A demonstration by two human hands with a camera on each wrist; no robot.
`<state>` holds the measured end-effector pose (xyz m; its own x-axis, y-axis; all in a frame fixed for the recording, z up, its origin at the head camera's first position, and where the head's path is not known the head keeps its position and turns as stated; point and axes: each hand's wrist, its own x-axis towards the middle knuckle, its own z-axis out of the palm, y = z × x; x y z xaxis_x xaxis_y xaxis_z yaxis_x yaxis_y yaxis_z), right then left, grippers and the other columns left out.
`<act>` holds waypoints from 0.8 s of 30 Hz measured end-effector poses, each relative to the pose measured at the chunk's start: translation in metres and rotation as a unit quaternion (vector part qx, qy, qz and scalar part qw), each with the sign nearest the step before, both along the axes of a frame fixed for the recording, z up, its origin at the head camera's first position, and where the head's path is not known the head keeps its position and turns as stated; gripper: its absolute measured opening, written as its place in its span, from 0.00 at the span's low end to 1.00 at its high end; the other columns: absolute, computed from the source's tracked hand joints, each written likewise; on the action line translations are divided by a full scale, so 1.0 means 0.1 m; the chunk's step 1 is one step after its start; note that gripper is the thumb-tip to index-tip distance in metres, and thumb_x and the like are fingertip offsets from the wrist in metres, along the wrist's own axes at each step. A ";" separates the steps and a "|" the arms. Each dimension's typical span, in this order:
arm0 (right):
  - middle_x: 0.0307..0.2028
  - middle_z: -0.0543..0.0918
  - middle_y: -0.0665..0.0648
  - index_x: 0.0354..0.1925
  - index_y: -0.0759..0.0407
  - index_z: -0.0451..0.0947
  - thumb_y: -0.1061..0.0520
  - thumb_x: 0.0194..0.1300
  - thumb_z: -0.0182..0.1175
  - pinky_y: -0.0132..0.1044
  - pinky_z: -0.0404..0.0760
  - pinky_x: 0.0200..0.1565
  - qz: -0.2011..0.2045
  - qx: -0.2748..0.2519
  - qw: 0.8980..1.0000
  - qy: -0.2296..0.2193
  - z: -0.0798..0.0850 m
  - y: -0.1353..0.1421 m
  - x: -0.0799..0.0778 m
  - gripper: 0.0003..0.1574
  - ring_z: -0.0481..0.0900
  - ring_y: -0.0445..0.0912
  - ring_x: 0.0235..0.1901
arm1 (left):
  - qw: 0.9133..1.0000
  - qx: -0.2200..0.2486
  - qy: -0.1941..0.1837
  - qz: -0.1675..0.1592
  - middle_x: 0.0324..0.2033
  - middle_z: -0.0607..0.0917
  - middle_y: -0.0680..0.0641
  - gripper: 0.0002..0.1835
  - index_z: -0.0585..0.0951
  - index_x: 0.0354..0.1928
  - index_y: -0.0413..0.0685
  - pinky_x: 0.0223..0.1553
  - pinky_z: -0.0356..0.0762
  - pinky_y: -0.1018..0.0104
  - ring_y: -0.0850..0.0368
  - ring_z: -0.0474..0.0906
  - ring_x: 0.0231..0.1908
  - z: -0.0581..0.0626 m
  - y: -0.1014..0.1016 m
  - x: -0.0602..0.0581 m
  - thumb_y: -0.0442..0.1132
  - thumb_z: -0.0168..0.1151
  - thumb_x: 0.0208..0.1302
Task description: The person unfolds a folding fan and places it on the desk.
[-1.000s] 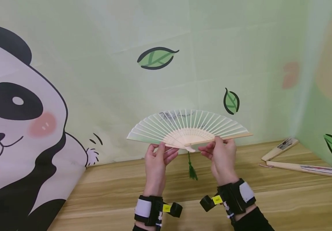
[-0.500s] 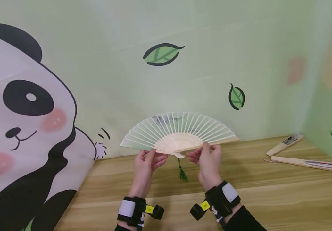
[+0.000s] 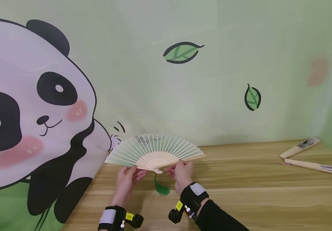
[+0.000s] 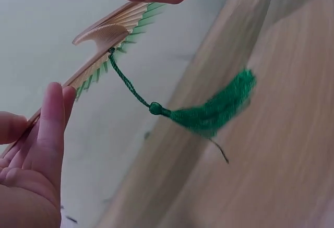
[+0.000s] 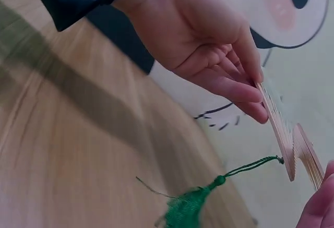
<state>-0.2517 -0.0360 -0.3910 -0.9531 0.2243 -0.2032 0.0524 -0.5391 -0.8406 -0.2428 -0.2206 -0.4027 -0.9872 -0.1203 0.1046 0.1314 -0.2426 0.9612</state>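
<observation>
- Work surface: table (image 3: pixel 241 199) with a wood-grain finish in light and darker brown bands.
- Rear wall: pale green backdrop (image 3: pixel 218 109), faintly creased, printed with a black-and-white panda (image 3: pixel 19 73) at the left and two outlined leaves. A second panel adjoins at the right.
- Main item: hand fan (image 3: pixel 154 147), spread into a broad arc and held up off the table, left of the frame's centre. Leaf: thin, pleated, pale green with dark brush-like print. Ribs: slender, light wood-coloured, converging at a curved base.
- Attachment: green tassel (image 3: pixel 161 189) on a twisted cord at the fan base; knotted head, fine-thread skirt flared sideways.
- Left hand (image 3: pixel 127 179): thumb and fingers pinch the fan's left outer rib.
- Right hand (image 3: pixel 183 175): thumb and fingers pinch the right outer rib.
- Rear right of table: two folded fans (image 3: pixel 300 147), slim and flat, angled into a V.
</observation>
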 end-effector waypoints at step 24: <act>0.33 0.77 0.67 0.49 0.73 0.59 0.69 0.72 0.41 0.32 0.81 0.31 0.042 -0.075 0.996 -0.038 -0.22 -0.73 -0.10 0.10 0.82 0.48 0.28 | 0.991 0.012 -0.119 0.055 0.36 0.81 0.43 0.12 0.65 0.53 0.28 0.47 0.78 0.66 0.58 0.82 0.36 -0.34 -0.78 -0.14 0.33 0.41 0.79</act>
<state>-0.2622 -0.1086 -0.4127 -0.9476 0.1067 -0.3010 0.1626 -0.6500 -0.7424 -0.2564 -0.2981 -0.4364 -0.9644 -0.2287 -0.1331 -0.0704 -0.2630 0.9622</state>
